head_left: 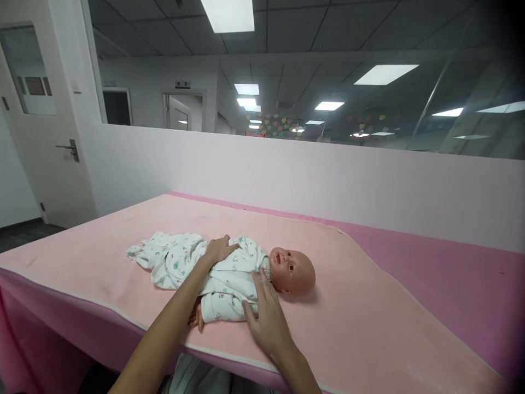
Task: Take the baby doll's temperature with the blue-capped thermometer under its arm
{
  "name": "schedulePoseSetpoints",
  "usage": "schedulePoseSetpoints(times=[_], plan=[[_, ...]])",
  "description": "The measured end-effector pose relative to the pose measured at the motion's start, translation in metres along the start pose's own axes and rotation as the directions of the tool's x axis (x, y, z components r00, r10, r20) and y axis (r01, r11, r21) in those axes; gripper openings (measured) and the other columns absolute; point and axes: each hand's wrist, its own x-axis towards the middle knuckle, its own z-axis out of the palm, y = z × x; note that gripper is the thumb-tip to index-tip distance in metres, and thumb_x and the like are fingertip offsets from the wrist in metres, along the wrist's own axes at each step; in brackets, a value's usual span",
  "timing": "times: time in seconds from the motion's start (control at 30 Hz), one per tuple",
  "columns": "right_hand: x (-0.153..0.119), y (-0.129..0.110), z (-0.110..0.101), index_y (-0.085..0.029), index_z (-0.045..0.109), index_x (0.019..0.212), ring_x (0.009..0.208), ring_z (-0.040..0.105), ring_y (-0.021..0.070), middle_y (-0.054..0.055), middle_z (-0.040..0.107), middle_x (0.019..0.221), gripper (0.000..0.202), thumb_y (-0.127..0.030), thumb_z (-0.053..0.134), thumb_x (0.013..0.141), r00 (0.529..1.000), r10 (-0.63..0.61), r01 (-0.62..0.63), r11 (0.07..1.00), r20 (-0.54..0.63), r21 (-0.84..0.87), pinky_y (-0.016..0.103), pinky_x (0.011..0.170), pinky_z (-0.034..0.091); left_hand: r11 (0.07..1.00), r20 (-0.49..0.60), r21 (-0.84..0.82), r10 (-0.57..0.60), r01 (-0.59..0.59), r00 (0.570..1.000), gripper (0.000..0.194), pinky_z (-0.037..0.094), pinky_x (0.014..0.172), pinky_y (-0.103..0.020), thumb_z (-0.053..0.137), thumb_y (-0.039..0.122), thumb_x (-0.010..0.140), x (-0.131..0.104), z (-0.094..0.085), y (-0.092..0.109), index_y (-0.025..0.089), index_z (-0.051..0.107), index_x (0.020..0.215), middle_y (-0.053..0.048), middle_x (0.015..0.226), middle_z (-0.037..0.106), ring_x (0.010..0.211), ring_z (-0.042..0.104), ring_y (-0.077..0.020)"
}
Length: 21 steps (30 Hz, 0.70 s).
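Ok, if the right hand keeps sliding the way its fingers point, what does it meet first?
The right hand lies flat on the doll's clothed chest, fingers pointing up toward the neck. It would probably meet the doll's head first, though depth is unclear.

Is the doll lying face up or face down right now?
Face up: the doll lies on its back on the pink mat, face showing, both hands flat on its romper.

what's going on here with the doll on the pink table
A person has both bare hands on a baby doll lying on its back on a pink padded table. The left hand rests flat on the chest of its white printed onesie. The right hand lies open on the near side of the onesie, by the shoulder. Neither hand grips anything.
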Motion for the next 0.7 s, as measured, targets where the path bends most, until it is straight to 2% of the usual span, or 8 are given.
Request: schedulePoseSetpoints(times=[0.07,0.17,0.27,0.37,0.43,0.5,0.6,0.7], plan=[[-0.006,0.003,-0.006,-0.017,0.041,0.126,0.123,0.037,0.0236,0.011,0.039,0.134,0.046,-0.033,0.046,0.083,1.000,0.005,-0.005,1.000,0.003,0.017,0.037,0.094,0.040,1.000,0.010,0.005,-0.004,0.004,1.000,0.050,0.038,0.078,-0.037,0.031,0.062,0.077,0.000,0.000,0.000,0.018,0.049,0.093,-0.013,0.095,0.066,0.092,0.059,-0.0323],[0.004,0.006,-0.011,-0.020,0.057,0.100,0.102,0.052,0.0199,0.007,0.057,0.110,0.021,-0.025,0.043,0.086,0.999,-0.022,0.024,0.998,-0.033,0.052,0.033,0.086,0.042,1.000,0.011,0.003,0.000,0.000,1.000,0.050,0.038,0.078,-0.037,0.031,0.062,0.077,0.001,0.000,-0.001,0.019,0.048,0.093,-0.012,0.095,0.066,0.093,0.058,-0.0321],[0.030,0.006,-0.014,-0.019,0.060,0.091,0.078,0.054,0.0162,0.005,0.062,0.083,0.023,-0.019,0.037,0.088,0.990,-0.034,0.042,0.998,-0.134,0.056,0.030,0.074,0.041,1.000,0.015,-0.012,-0.011,0.011,1.000,0.051,0.037,0.080,-0.037,0.031,0.063,0.076,0.001,-0.001,-0.001,0.019,0.049,0.093,-0.012,0.097,0.066,0.095,0.058,-0.0320],[0.057,0.000,-0.016,-0.017,0.061,0.092,0.072,0.053,0.0149,0.005,0.060,0.075,0.028,-0.017,0.033,0.089,0.979,-0.016,0.030,0.997,-0.202,0.064,0.027,0.069,0.039,0.999,0.022,-0.030,-0.017,0.017,1.000,0.052,0.037,0.082,-0.037,0.031,0.065,0.075,0.001,-0.001,-0.001,0.019,0.049,0.094,-0.012,0.097,0.065,0.096,0.058,-0.0315],[0.067,-0.008,-0.016,-0.018,0.061,0.090,0.073,0.053,0.0145,0.004,0.059,0.076,0.027,-0.016,0.034,0.089,0.986,-0.041,0.052,0.997,-0.164,0.065,0.026,0.069,0.037,0.999,0.023,-0.038,-0.021,0.022,1.000,0.053,0.036,0.084,-0.037,0.031,0.065,0.075,0.001,0.000,-0.001,0.020,0.049,0.095,-0.011,0.097,0.066,0.097,0.058,-0.0310],[0.069,-0.018,-0.015,-0.019,0.060,0.087,0.075,0.051,0.0147,0.004,0.058,0.078,0.019,-0.020,0.041,0.087,0.990,-0.120,0.125,0.990,-0.076,0.070,0.027,0.070,0.036,0.998,0.028,-0.047,-0.029,0.030,0.999,0.055,0.036,0.084,-0.037,0.030,0.066,0.074,0.001,0.001,-0.001,0.020,0.048,0.096,-0.012,0.098,0.065,0.098,0.057,-0.0315],[0.058,-0.027,-0.010,-0.020,0.058,0.084,0.077,0.048,0.0156,0.003,0.056,0.081,0.008,-0.024,0.053,0.081,0.971,-0.234,0.229,0.970,0.054,0.081,0.027,0.070,0.035,0.997,0.056,-0.064,-0.038,0.041,0.998,0.060,0.035,0.086,-0.038,0.029,0.069,0.073,0.003,0.002,-0.002,0.019,0.048,0.100,-0.013,0.103,0.064,0.102,0.055,-0.0330],[0.045,-0.023,-0.004,-0.019,0.056,0.087,0.077,0.047,0.0157,0.003,0.055,0.080,0.008,-0.019,0.050,0.081,0.961,-0.268,0.266,0.963,0.072,0.038,0.027,0.069,0.034,0.994,0.131,-0.087,-0.049,0.061,0.990,0.066,0.035,0.087,-0.040,0.032,0.072,0.070,0.007,0.002,-0.003,0.018,0.048,0.105,-0.015,0.111,0.060,0.107,0.052,-0.0346]])
